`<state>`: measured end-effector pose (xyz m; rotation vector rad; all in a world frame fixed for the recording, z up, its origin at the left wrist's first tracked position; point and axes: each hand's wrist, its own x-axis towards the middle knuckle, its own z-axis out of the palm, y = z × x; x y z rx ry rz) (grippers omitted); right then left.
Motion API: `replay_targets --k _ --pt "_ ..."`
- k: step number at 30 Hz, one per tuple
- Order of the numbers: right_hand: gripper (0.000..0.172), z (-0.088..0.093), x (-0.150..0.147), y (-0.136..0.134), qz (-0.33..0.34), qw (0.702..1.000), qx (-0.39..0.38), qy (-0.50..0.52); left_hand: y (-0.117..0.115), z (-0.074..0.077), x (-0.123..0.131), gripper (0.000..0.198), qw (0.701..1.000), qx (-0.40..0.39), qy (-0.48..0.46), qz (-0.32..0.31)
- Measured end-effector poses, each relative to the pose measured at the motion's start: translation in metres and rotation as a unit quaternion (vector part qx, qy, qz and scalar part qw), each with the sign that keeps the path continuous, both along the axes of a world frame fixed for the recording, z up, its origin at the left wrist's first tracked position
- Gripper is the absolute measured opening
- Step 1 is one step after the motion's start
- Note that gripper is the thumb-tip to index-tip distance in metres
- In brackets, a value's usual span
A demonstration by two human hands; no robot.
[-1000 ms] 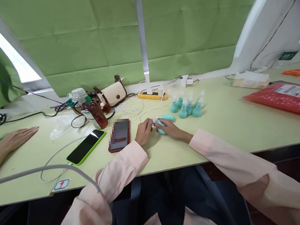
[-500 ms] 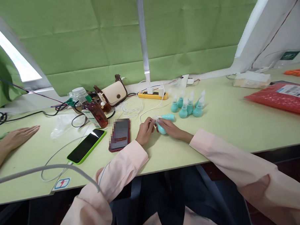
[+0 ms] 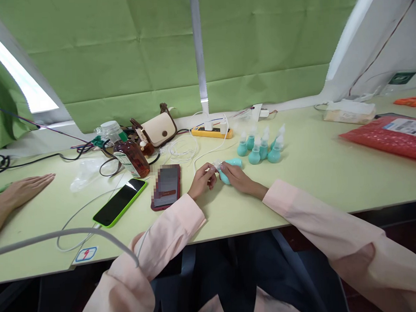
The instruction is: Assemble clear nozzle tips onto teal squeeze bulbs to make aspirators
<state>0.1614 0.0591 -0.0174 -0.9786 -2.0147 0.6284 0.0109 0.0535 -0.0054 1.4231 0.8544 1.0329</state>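
Close to the table's front edge, my hands meet at a teal bulb syringe (image 3: 224,177) with a clear tip. My right hand (image 3: 242,178) is closed around it from the right. With thumb and fingers pinched, my left hand (image 3: 202,179) grips the clear piece at the top; fingers partly hide that piece. Just behind my right hand lies another teal bulb syringe (image 3: 234,162) on its side. Further back on the right, several teal bulb syringes (image 3: 254,155) with clear tips stand upright in a group.
Left of my hands lie a dark-red-cased phone (image 3: 166,187) and a green-cased phone (image 3: 120,203) on a cable. Behind are a bottle (image 3: 130,155), a cream bag (image 3: 158,129) and a yellow power strip (image 3: 212,133). Another person's hand (image 3: 28,191) rests far left; a red package (image 3: 389,136) lies right.
My left fingers have shifted slightly at the clear tip, with the lower fingers loosened away from the bulb. My right hand has moved slightly, covering more of the lying syringe.
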Motion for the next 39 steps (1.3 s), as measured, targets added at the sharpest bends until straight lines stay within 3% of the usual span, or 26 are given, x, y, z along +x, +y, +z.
replay_targets --k 8,15,20,24,30,39 --pt "0.029 0.002 0.002 0.001 -0.055 0.995 0.055 -0.062 0.017 -0.004 -0.013 0.018 0.99 -0.132 -0.052 -0.008" --pt "0.03 0.001 0.0 0.001 -0.062 0.995 0.049 -0.054 0.016 -0.003 -0.014 0.015 0.986 -0.151 -0.074 0.002" --pt "0.035 -0.002 0.0 0.004 -0.03 0.999 0.01 -0.016 0.012 -0.002 -0.01 0.02 0.993 -0.084 -0.072 0.037" --pt "0.04 -0.002 -0.001 0.005 -0.003 0.999 -0.031 0.015 0.008 -0.002 -0.005 0.019 0.994 0.013 -0.023 0.11" --pt "0.042 -0.002 -0.003 0.004 0.004 0.995 -0.083 0.056 0.001 -0.006 0.0 0.006 0.96 0.177 0.073 0.206" --pt "0.044 -0.003 -0.005 0.004 0.005 0.988 -0.126 0.084 0.004 -0.014 0.001 0.009 0.908 0.313 0.158 0.228"
